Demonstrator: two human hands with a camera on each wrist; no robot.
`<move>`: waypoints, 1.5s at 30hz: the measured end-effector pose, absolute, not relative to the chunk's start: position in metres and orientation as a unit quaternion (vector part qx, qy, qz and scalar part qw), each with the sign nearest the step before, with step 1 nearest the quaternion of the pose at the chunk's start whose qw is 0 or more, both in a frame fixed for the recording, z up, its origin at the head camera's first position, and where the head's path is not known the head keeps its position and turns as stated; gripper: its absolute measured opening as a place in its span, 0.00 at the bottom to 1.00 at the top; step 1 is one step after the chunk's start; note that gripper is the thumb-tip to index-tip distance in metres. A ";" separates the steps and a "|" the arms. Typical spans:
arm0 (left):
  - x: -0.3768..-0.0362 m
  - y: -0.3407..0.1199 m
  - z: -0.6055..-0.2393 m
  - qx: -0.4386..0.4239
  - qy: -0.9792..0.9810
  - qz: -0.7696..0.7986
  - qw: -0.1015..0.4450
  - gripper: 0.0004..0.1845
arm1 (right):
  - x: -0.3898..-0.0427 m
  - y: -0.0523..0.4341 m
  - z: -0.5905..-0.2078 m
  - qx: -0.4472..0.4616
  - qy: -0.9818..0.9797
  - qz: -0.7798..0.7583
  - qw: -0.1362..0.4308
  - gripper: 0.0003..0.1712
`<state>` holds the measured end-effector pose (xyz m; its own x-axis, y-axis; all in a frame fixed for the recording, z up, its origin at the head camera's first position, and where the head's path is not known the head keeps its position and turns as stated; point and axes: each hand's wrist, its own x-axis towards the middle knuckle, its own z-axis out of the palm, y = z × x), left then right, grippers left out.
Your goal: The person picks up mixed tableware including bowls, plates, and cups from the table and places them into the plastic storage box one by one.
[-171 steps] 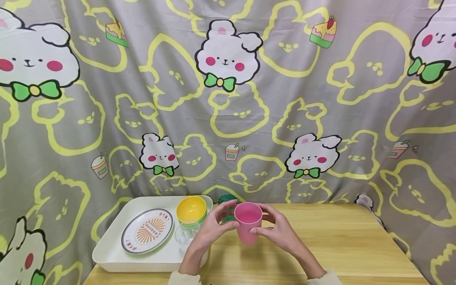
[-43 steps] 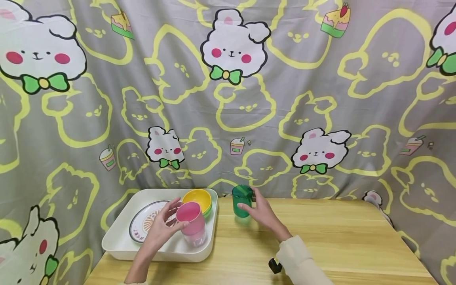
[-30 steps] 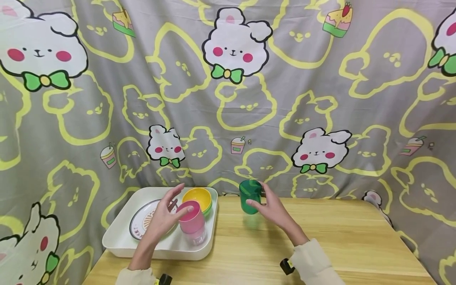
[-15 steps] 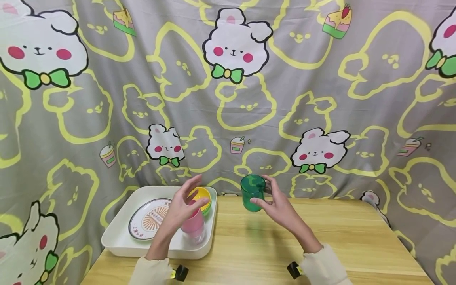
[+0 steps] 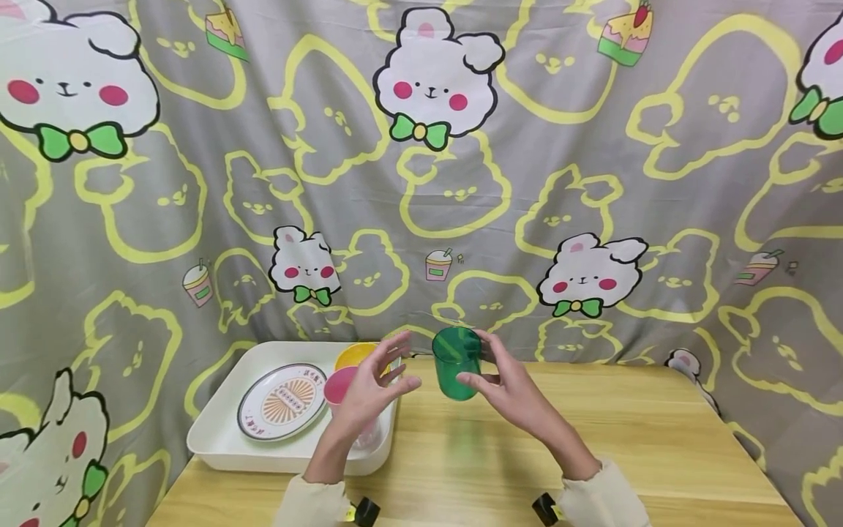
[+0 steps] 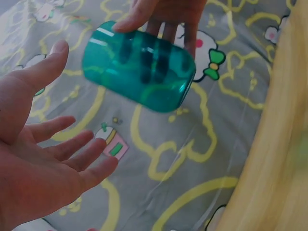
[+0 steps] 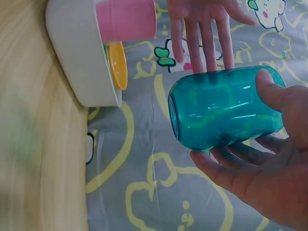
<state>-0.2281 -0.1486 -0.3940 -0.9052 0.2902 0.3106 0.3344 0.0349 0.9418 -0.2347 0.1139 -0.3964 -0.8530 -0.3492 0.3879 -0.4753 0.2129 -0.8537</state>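
My right hand (image 5: 514, 388) grips a translucent green cup (image 5: 456, 366), thumb on the near side and fingers round the far side. The cup is upright, held above the wooden table. To its left, my left hand (image 5: 370, 391) has its fingers spread and holds nothing. A gap separates that hand from the cup (image 6: 139, 67) in the left wrist view. Behind the left hand a pink cup (image 5: 339, 384) stands in the white tray (image 5: 263, 461), stacked on a clear cup (image 5: 370, 438). The right wrist view also shows the pink cup (image 7: 126, 20) above the tray wall.
A round patterned plate (image 5: 285, 404) lies in the tray's left part. A yellow bowl (image 5: 352, 354), partly hidden by the left hand, sits at the tray's back right. The wooden table (image 5: 626, 432) extends right, and a printed curtain (image 5: 461, 205) hangs behind it.
My left hand let go of the pink cup, stacked on the clear cup, and moved right toward the green cup. My right hand lifted the green cup off the table and brought it nearer.
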 end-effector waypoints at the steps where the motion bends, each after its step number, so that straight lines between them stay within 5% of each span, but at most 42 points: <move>1: -0.229 -0.146 -0.395 -0.221 -0.717 -0.661 0.013 0.39 | -0.234 0.113 -0.397 0.269 -0.777 0.567 0.054 0.40; 32: -0.223 -0.131 -0.397 -0.244 -0.718 -0.651 -0.022 0.32 | -0.215 0.108 -0.403 0.297 -0.784 0.545 0.018 0.40; 45: -0.214 -0.166 -0.373 -0.205 -0.761 -0.614 0.049 0.35 | -0.217 0.122 -0.406 0.299 -0.817 0.486 0.080 0.17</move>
